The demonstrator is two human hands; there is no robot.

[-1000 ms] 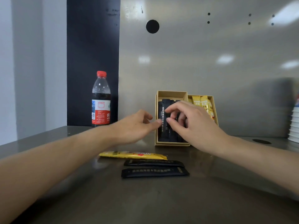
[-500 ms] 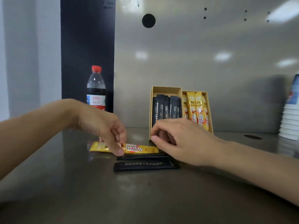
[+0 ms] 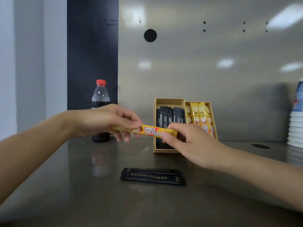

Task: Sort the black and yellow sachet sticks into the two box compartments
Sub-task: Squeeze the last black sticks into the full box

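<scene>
A yellow sachet stick (image 3: 150, 131) hangs level in the air in front of the box. My left hand (image 3: 105, 122) pinches its left end and my right hand (image 3: 188, 142) pinches its right end. The tan cardboard box (image 3: 168, 101) leans against the back wall. Its left compartment holds black sticks (image 3: 169, 117) and its right compartment holds yellow sticks (image 3: 199, 114). My right hand hides the lower part of the box. Two black sachet sticks (image 3: 153, 176) lie side by side on the table, nearer to me than both hands.
A cola bottle (image 3: 100, 97) with a red cap stands at the back left, partly behind my left hand. A stack of white paper cups (image 3: 296, 128) is at the right edge. A dark round hole (image 3: 260, 146) marks the table near the cups.
The yellow stick has been lifted off the table by my left hand. My right hand left the box front and now grips the stick's other end.
</scene>
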